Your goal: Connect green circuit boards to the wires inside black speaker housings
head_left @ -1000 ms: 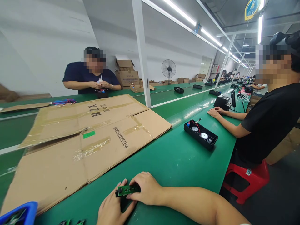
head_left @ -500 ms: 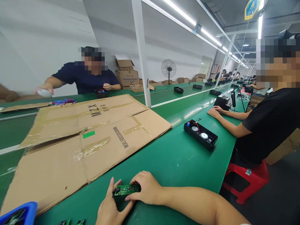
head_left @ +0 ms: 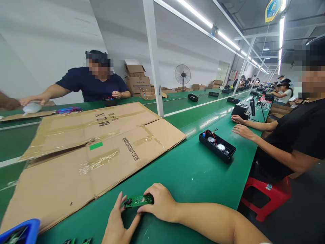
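A small green circuit board [head_left: 138,201] with black parts at its ends is held above the table near the front. My right hand [head_left: 161,205] is closed on the board's right end, thumb on the near side and fingers on the far side. My left hand [head_left: 119,222] is beside the left end, its fingertips at the board's edge and its thumb stretched well apart, close to my right thumb. More green boards [head_left: 86,241] lie at the bottom edge, partly cut off. An open black casing [head_left: 218,145] with two round speakers and red wires rests farther right.
Flattened cardboard [head_left: 76,173] covers the left of the green table [head_left: 177,173]. A blue bin [head_left: 35,227] stands at the lower left corner. A co-worker [head_left: 294,135] sits at the right, on a red stool [head_left: 274,191]; another person [head_left: 88,83] sits across. A white post [head_left: 153,61] rises behind the cardboard.
The board has tilted to show more of its face, and my left thumb has drawn back slightly. The co-worker at the right has leaned back; the person across has reached farther left with a white object.
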`<state>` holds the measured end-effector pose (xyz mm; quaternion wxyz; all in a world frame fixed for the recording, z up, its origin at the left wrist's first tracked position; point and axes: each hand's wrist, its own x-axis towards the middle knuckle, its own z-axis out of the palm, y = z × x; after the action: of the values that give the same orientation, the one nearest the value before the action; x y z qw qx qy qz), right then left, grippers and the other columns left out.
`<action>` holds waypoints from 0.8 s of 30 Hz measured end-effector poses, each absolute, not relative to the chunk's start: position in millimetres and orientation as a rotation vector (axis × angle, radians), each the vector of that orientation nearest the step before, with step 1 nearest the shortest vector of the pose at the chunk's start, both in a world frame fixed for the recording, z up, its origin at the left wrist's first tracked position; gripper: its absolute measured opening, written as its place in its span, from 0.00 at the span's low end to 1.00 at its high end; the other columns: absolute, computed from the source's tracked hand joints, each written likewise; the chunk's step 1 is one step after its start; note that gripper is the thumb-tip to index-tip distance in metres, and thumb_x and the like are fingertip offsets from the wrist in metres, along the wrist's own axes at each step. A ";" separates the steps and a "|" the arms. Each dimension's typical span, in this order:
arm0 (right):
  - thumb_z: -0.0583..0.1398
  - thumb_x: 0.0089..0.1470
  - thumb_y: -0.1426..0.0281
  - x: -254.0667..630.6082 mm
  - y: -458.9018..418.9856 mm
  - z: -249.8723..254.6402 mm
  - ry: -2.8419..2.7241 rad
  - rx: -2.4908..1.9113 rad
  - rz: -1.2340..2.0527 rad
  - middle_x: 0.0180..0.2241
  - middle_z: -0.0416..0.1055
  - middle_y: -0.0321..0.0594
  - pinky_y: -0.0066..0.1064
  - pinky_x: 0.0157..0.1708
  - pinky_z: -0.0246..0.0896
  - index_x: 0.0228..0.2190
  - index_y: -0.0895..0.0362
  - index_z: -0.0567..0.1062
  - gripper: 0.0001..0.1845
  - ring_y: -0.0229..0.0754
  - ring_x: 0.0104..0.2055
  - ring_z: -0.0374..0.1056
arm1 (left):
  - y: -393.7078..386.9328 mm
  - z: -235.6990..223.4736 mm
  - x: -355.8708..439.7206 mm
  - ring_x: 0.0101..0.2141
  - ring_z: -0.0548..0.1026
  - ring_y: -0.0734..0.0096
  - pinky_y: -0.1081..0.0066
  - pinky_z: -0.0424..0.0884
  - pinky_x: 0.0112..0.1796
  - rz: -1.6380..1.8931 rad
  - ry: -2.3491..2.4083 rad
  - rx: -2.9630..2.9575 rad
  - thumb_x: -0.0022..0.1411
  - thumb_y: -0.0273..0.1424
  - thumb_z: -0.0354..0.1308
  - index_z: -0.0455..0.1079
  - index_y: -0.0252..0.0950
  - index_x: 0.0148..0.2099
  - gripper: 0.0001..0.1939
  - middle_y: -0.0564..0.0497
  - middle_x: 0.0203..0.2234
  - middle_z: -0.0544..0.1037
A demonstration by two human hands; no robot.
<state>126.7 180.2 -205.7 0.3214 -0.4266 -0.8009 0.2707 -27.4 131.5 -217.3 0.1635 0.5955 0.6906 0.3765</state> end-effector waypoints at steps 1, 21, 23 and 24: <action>0.69 0.41 0.59 126.7 180.2 -205.7 -2.095 -1.118 0.716 0.37 0.69 0.38 0.31 0.41 0.61 0.37 0.57 0.71 0.23 0.42 0.41 0.64 | 131.8 -217.3 -27.8 0.46 0.71 0.48 0.50 0.67 0.48 1.066 1.969 1.713 0.49 0.53 0.49 0.48 0.24 0.62 0.48 0.32 0.53 0.65; 0.59 0.44 0.79 130.2 176.5 -189.2 -1.919 -0.925 0.721 0.36 0.67 0.37 0.26 0.41 0.63 0.37 0.57 0.67 0.15 0.35 0.37 0.66 | 133.1 -218.2 -37.3 0.43 0.75 0.54 0.58 0.75 0.40 0.851 1.879 2.271 0.56 0.47 0.49 0.75 0.42 0.42 0.21 0.48 0.49 0.73; 0.58 0.46 0.77 130.8 174.9 -189.0 -1.982 -0.851 0.609 0.35 0.68 0.39 0.27 0.43 0.62 0.37 0.58 0.67 0.13 0.36 0.39 0.65 | 133.1 -218.4 -37.0 0.43 0.75 0.54 0.58 0.74 0.41 0.858 1.877 2.265 0.56 0.47 0.48 0.75 0.42 0.42 0.21 0.47 0.49 0.73; 0.57 0.47 0.76 131.1 173.8 -188.9 -2.016 -0.804 0.547 0.35 0.68 0.40 0.27 0.44 0.61 0.37 0.59 0.67 0.12 0.37 0.40 0.64 | 133.2 -218.8 -36.9 0.43 0.75 0.54 0.58 0.74 0.41 0.866 1.877 2.261 0.56 0.47 0.48 0.75 0.42 0.42 0.22 0.47 0.49 0.73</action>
<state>131.1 173.8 -188.9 0.4364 -0.3231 -0.8104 0.2200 -36.9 133.2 -218.8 0.0391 0.7375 0.6121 0.2825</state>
